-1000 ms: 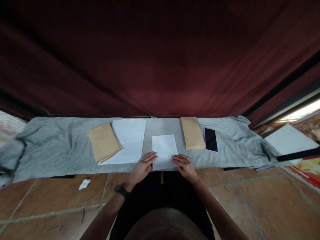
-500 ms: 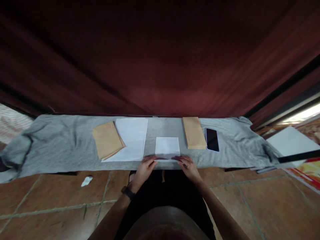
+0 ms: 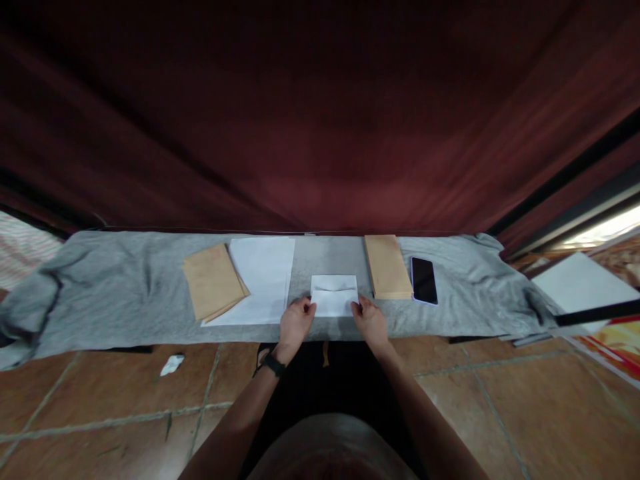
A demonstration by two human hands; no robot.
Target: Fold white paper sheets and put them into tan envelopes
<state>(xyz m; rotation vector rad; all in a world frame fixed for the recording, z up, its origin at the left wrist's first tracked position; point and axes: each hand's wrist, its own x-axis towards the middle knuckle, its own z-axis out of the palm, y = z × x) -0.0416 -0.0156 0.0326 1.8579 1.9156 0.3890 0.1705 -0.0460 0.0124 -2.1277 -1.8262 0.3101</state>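
Note:
A white sheet of paper lies in front of me with its near part folded up over the rest. The loose edge of the fold shows as a dark line near the far side. My left hand is closed, thumb and fingers pinching the paper's left edge. At the right edge, my right hand pinches the paper the same way. To the left is a stack of larger white sheets, partly covered by several brown envelopes. A neat pile of brown envelopes lies beyond my right hand.
A grey cloth covers the narrow table. Right of the envelope pile lies a phone, dark screen up. A dark red curtain hangs behind the table. On the tiled floor is a crumpled white scrap.
The paper's near edge has been folded over away from me, so the sheet looks shorter. Both hands moved slightly forward and now pinch its sides.

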